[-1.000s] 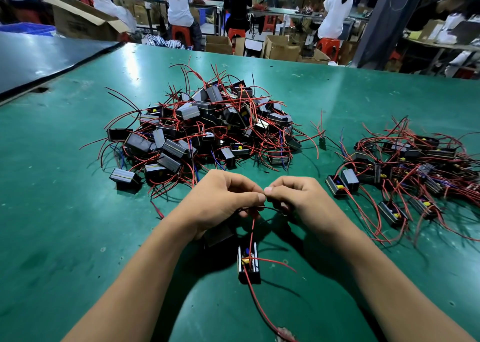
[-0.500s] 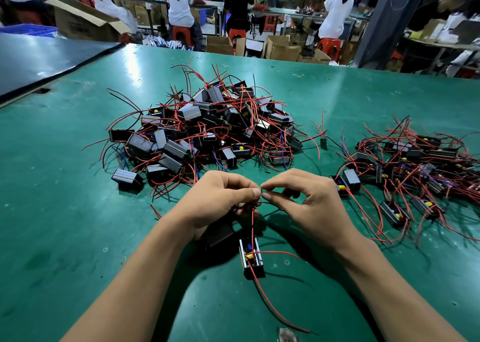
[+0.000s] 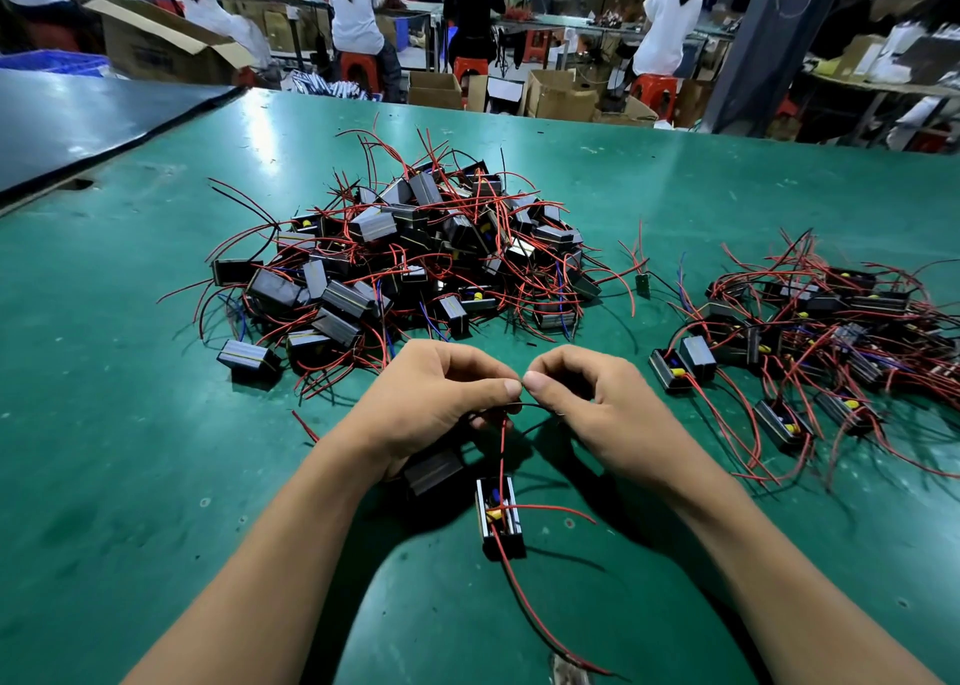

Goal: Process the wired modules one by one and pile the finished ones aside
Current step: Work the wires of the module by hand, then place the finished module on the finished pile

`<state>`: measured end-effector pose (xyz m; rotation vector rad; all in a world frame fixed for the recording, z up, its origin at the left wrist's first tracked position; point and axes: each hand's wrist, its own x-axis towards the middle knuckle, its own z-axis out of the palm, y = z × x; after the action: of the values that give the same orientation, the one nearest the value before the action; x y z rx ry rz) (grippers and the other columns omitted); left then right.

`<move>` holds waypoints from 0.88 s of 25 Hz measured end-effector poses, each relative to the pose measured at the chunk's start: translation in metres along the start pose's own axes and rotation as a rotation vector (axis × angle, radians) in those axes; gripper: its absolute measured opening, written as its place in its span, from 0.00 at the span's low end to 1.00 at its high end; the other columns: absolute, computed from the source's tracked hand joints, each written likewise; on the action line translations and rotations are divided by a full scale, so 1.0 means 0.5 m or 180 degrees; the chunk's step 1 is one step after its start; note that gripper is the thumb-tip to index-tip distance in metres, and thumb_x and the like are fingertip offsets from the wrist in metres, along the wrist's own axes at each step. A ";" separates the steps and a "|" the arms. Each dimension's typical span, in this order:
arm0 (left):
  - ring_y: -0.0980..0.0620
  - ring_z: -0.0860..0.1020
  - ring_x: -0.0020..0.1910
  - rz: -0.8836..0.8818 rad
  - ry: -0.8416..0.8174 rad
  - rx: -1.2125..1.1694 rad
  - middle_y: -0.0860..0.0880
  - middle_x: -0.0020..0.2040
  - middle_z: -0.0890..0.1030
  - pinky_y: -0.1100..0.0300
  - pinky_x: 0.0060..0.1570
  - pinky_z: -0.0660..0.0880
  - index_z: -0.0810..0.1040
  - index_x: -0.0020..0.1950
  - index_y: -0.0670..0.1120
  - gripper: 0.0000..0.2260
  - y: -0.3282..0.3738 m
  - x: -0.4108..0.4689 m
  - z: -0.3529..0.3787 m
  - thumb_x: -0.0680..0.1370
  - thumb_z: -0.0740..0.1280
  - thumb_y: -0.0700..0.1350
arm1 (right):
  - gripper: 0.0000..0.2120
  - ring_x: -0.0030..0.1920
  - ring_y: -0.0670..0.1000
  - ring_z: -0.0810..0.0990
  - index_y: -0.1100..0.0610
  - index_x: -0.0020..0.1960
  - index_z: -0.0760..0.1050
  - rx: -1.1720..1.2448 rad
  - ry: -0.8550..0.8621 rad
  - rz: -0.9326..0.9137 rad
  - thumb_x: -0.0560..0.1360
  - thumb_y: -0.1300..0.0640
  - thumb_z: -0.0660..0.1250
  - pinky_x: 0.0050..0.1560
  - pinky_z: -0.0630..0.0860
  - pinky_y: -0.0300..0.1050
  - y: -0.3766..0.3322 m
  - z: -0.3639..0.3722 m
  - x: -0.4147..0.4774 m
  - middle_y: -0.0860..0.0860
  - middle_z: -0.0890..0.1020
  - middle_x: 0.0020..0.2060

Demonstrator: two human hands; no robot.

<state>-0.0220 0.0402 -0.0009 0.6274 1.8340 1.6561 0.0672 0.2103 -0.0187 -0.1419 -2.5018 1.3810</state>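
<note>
My left hand (image 3: 431, 398) and my right hand (image 3: 592, 403) meet thumb to thumb over the green table (image 3: 130, 450), each pinching a thin black wire (image 3: 530, 406) between them. A red wire runs from the pinch down to a small black open module (image 3: 500, 515) with a yellow part inside, which lies below my hands. A black casing (image 3: 434, 471) sits under my left palm. A big heap of wired modules (image 3: 405, 258) lies beyond my hands. A smaller, flatter pile of modules (image 3: 821, 341) spreads at the right.
A loose red wire scrap (image 3: 304, 424) lies left of my left wrist. A small green board (image 3: 642, 284) lies between the piles. A dark table (image 3: 78, 117) adjoins at the far left. Beyond the far edge, seated people, red stools and cardboard boxes (image 3: 561, 94).
The open module has slid a little away from me, toward my hands, and its red lead has swung. My hands keep pinching the wire, shifting only slightly.
</note>
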 end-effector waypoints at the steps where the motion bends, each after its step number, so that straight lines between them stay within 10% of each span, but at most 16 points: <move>1: 0.57 0.78 0.28 0.0036 0.0046 0.0116 0.46 0.34 0.84 0.66 0.33 0.74 0.84 0.44 0.38 0.02 0.000 0.000 0.001 0.73 0.73 0.36 | 0.07 0.33 0.42 0.70 0.51 0.43 0.78 0.0070 -0.0131 0.0122 0.80 0.54 0.68 0.37 0.68 0.37 0.001 -0.001 0.002 0.42 0.76 0.32; 6: 0.57 0.79 0.30 0.0071 0.0129 0.0204 0.46 0.38 0.86 0.66 0.33 0.76 0.84 0.46 0.39 0.03 0.001 0.001 0.006 0.75 0.72 0.38 | 0.08 0.33 0.41 0.68 0.52 0.44 0.76 0.0257 -0.0333 0.0247 0.82 0.54 0.64 0.36 0.67 0.35 0.005 -0.009 0.005 0.39 0.73 0.31; 15: 0.56 0.83 0.48 0.0238 0.0599 0.0872 0.54 0.44 0.86 0.60 0.53 0.78 0.85 0.51 0.50 0.06 -0.013 0.005 -0.006 0.79 0.69 0.46 | 0.05 0.34 0.45 0.75 0.52 0.46 0.80 0.0325 0.1538 0.0693 0.80 0.54 0.68 0.36 0.70 0.31 0.022 -0.090 0.011 0.47 0.80 0.35; 18: 0.58 0.83 0.43 0.0338 0.0656 0.1267 0.54 0.42 0.85 0.59 0.51 0.79 0.85 0.51 0.50 0.06 -0.016 0.007 -0.002 0.79 0.68 0.46 | 0.02 0.38 0.43 0.75 0.49 0.47 0.79 -0.0288 0.2191 -0.0333 0.79 0.54 0.68 0.41 0.70 0.30 -0.027 -0.059 -0.006 0.43 0.80 0.40; 22: 0.63 0.80 0.38 0.0505 0.0777 0.1236 0.53 0.42 0.85 0.69 0.43 0.76 0.84 0.52 0.47 0.08 -0.018 0.016 0.002 0.80 0.65 0.41 | 0.10 0.40 0.43 0.74 0.50 0.58 0.78 -0.1181 0.1199 -0.1149 0.79 0.50 0.67 0.44 0.73 0.37 -0.066 0.043 -0.032 0.44 0.76 0.47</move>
<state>-0.0266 0.0451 -0.0109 0.7764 2.3688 1.5383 0.0780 0.1716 -0.0051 -0.0179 -2.2896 0.6723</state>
